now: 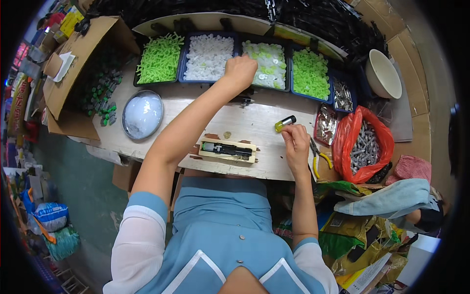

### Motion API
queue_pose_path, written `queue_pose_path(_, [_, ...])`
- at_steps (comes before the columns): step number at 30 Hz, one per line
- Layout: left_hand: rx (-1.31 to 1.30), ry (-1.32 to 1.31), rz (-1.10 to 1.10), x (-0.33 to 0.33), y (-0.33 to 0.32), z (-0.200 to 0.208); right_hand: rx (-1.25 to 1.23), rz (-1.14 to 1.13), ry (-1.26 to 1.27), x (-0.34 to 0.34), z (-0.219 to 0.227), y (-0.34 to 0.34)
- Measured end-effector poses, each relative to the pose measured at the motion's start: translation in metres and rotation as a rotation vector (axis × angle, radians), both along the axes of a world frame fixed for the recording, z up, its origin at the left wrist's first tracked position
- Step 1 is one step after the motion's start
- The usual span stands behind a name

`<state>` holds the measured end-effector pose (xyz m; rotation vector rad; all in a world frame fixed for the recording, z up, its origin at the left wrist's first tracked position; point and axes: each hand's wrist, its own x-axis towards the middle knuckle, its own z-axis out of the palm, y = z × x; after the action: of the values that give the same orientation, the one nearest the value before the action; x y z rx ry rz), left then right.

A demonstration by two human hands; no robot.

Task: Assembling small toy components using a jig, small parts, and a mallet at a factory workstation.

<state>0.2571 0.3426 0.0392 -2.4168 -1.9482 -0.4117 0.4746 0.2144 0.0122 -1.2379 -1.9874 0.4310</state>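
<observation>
Yellow-green tube with a dark end [286, 123] sits at the fingertips of the right hand [296, 146], over the worktop [289, 104]; whether that grip holds it, I cannot tell. The left hand [241, 71] is at the tray of white and green discs [270, 88], its grip hidden. Near the front edge, a wooden holder [224, 157] carries a black part [235, 150].

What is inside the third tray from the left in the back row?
The tray holds white and yellow-green pieces, some round and flat. The left hand hides part of its left edge; lower pieces and the bottom are covered.
</observation>
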Motion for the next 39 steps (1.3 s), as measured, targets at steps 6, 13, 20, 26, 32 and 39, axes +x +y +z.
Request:
queue_pose_path(6, [-0.018, 0.113, -0.118, 0.002, 0.007, 0.005, 0.044, -0.019, -0.048, 0.011, 0.001, -0.001])
queue_pose_path(13, [0.097, 0.07, -0.117, -0.011, 0.005, -0.001, -0.016, -0.039, 0.039, 0.013, 0.006, -0.006])
queue_pose_path(20, [-0.333, -0.829, 0.117, -0.045, -0.012, 0.014, -0.047, -0.034, 0.141, 0.0, 0.01, -0.015])
queue_pose_path(26, [-0.47, -1.501, -0.031, -0.054, -0.096, 0.02, -0.472, 0.099, 0.651, -0.019, 0.022, -0.023])
queue_pose_path(32, [-0.696, -1.789, -0.089, -0.043, -0.173, -0.011, -0.588, 0.281, 0.77, -0.064, 0.028, -0.034])
queue_pose_path(39, [-0.721, -1.869, -0.113, -0.047, -0.213, -0.014, -0.717, 0.363, 0.727, -0.093, 0.025, -0.051])
